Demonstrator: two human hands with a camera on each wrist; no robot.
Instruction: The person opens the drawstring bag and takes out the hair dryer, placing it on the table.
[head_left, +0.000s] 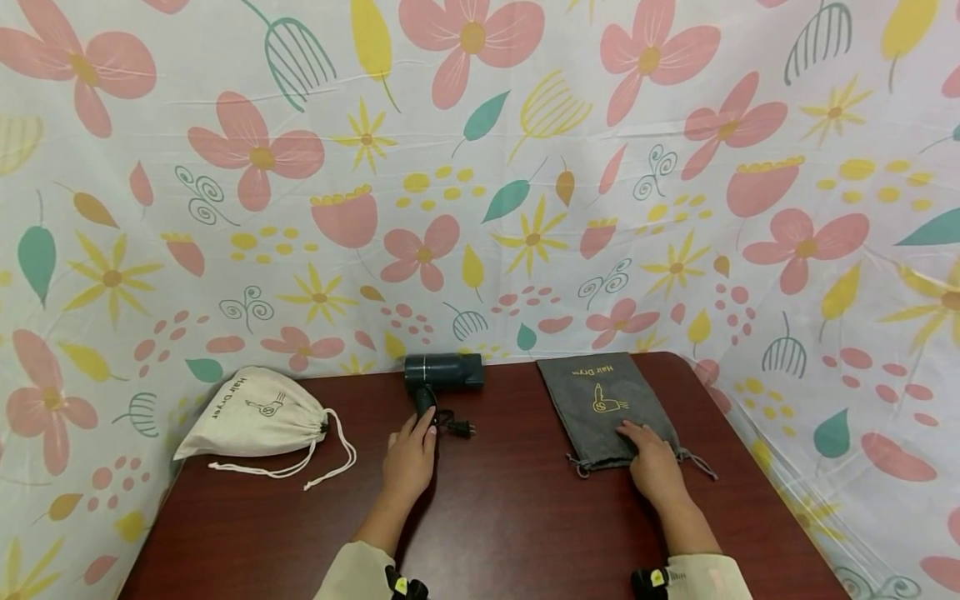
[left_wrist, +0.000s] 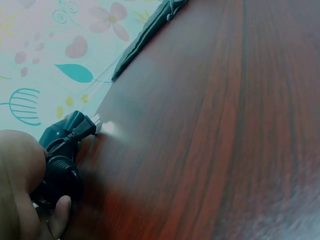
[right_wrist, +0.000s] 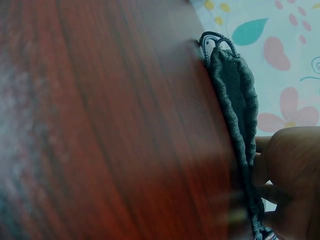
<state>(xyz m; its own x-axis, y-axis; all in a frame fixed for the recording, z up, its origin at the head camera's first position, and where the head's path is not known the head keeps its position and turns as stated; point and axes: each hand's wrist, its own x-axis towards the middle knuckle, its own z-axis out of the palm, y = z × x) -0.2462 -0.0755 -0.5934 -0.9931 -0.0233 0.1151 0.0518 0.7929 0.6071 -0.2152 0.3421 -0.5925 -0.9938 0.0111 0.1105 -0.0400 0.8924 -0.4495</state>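
My left hand (head_left: 409, 458) holds the handle of a dark hair dryer (head_left: 444, 372), its fingers and thumb around the grip in the left wrist view. The dryer lies near the table's back edge, nozzle to the right. Beside the handle is its bundled black cord with a plug (head_left: 461, 428). My right hand (head_left: 657, 463) rests its fingers on a flat grey drawstring pouch (head_left: 600, 392), close to the mouth. Gold "Hair Dryer" lettering and a dryer drawing mark the pouch. In the right wrist view, the pouch mouth (right_wrist: 240, 100) gapes slightly, with the fingertips against its upper side.
A cream drawstring bag (head_left: 255, 417), also printed "Hair Dryer", lies at the table's back left with its white cords trailing. The dark red-brown wooden table (head_left: 525, 517) meets a flower-patterned cloth (head_left: 480, 167) at the back and both sides.
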